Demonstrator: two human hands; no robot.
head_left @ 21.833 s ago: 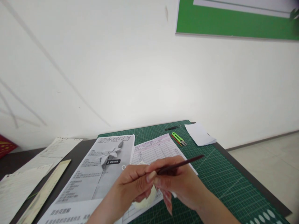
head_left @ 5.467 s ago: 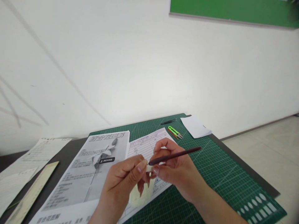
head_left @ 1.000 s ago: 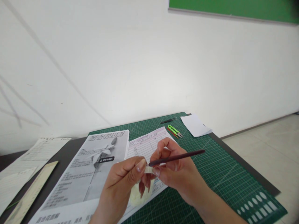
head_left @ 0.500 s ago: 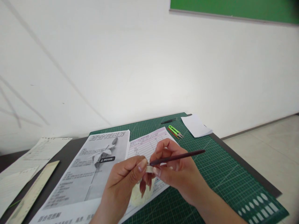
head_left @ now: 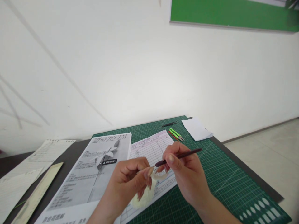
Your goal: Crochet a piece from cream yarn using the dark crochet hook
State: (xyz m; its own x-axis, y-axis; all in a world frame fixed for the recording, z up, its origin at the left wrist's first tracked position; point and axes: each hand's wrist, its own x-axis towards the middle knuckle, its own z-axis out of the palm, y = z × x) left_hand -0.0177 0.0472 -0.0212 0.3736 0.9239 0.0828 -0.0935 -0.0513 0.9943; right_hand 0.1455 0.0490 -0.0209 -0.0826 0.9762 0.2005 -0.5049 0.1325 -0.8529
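Observation:
Between thumb and fingers, my right hand (head_left: 187,171) grips a dark slender tool (head_left: 184,154), a crochet hook by its look, its thin tip pointing left. My left hand (head_left: 130,180) pinches a small pale strip (head_left: 161,176) that curves out to the right below the tool tip. The tip meets the left fingertips; the exact contact is too small to tell. A ball of pale yellow yarn (head_left: 144,199) lies beneath my left fingers, partly hidden by them.
Printed sheets (head_left: 86,174) and a lined form (head_left: 151,149) lie on the green cutting mat (head_left: 224,174). Farther back are green snips (head_left: 175,133), dark tweezers (head_left: 169,123) and white paper (head_left: 196,129). At left rest a ruler (head_left: 38,193) and handwritten pages (head_left: 37,158).
My right hand has drawn slightly right and its thumb now sits on top of the tool. The pale strip shows as a curve between the hands. The view has tilted up slightly.

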